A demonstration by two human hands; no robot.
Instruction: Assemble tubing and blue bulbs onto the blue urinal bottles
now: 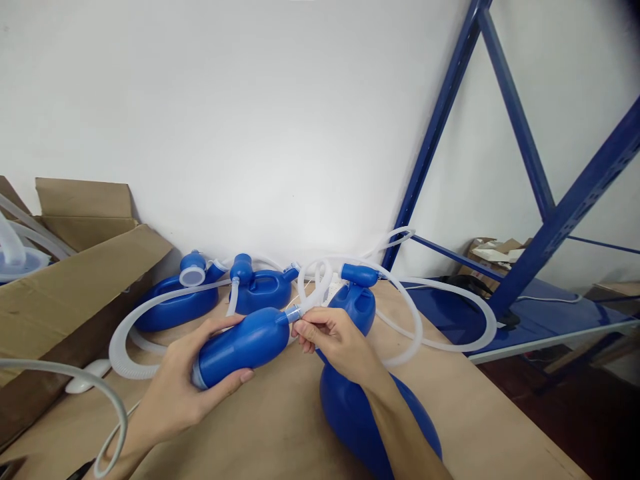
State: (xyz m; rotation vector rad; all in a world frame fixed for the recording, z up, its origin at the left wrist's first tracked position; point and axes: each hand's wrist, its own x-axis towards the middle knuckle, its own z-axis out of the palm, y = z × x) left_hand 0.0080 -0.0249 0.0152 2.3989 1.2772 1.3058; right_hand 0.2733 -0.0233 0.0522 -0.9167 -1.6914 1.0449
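Observation:
My left hand (183, 387) is wrapped around the wide end of a blue plastic funnel piece (245, 343), held above the brown table (280, 427). At the piece's narrow tip, my right hand (333, 340) pinches the end of a translucent white ribbed hose (320, 277). That hose loops up and away to the right. Under my right forearm lies a large blue plastic bottle (350, 407) with a handle and a capped neck (360, 275).
Two more blue bottles (170, 303) (263, 290) with white hoses lie at the back by the white wall. An open cardboard box (75, 287) stands at the left. A blue metal shelf frame (545, 227) rises at the right. A grey hose (107, 400) curves at lower left.

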